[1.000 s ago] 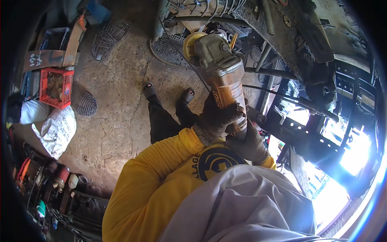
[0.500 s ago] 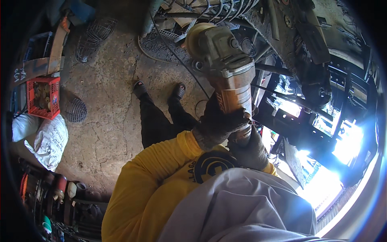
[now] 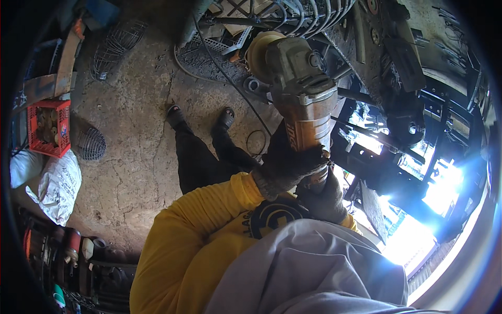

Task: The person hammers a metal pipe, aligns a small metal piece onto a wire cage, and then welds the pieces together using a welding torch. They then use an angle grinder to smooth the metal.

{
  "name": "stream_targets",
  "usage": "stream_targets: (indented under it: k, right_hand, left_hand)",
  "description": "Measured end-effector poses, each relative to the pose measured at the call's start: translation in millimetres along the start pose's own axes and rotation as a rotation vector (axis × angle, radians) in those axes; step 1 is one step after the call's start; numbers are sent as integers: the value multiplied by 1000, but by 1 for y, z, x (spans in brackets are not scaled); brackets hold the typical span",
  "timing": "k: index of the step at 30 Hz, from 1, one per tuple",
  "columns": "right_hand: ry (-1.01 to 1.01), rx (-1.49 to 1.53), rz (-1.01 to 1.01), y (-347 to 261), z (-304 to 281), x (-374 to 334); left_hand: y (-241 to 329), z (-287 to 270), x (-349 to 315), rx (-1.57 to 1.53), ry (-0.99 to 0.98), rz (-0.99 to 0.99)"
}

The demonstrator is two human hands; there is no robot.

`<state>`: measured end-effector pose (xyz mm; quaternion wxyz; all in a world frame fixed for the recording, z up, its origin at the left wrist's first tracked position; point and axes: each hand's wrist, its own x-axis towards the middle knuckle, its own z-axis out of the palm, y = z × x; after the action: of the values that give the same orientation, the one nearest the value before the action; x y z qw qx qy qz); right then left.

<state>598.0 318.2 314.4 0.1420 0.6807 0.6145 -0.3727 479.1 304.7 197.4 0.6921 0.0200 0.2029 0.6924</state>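
Note:
An angle grinder [image 3: 309, 112] with a worn metal head and an orange-brown body is held upright in front of my chest, its pale round disc [image 3: 257, 56] at the far left end. My left hand [image 3: 285, 166], in a dark work glove, wraps round the lower body. Just below and to the right, my right hand [image 3: 323, 198], gloved too, closes round the rear end of the same grinder. The fingers of the right hand are partly hidden behind the tool and the other glove.
Beyond the grinder stands a metal rod frame [image 3: 314, 18], with a workbench [image 3: 376, 57] to its right. A dark cable [image 3: 230, 78] crosses the concrete floor. At the left are a red crate [image 3: 49, 128] of round discs, a white sack [image 3: 60, 186] and wire baskets [image 3: 92, 144].
The grinder has shifted slightly right and down in the view, and the surroundings have slid a little. Both hands keep their hold on it.

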Motion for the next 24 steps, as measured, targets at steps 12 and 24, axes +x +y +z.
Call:
stream_targets:
  k: [12,24]
  right_hand:
    - [-73,701,-167,23,12,14]
    - [-23,102,-192,14,0,8]
  left_hand:
    - [16,6,1,357,32,171]
    - [-1,3,4,38,54,57]
